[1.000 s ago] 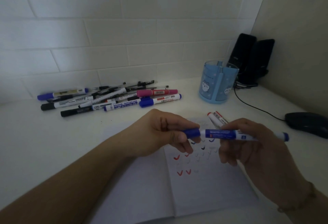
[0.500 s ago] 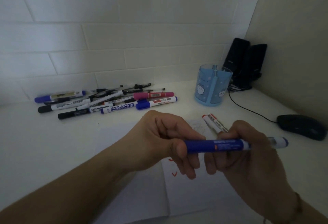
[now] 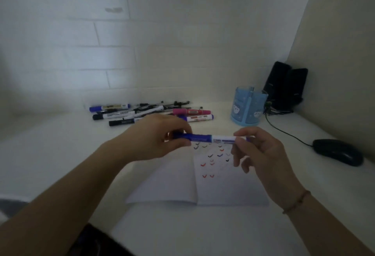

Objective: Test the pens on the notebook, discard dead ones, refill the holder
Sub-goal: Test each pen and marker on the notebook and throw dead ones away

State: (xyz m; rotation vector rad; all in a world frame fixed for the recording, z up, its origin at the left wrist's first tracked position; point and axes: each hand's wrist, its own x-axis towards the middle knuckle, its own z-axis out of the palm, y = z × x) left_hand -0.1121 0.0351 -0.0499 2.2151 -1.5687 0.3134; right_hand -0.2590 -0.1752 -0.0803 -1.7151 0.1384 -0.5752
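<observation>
Notebook already ticked in several colours; blue marker pinched between left hand and right hand, pile untested, holder unfilled.

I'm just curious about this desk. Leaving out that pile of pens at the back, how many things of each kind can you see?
Marker, held above the page: 1
Notebook: 1
Holder: 1
Mouse: 1
Speakers: 2
Total: 6
</observation>
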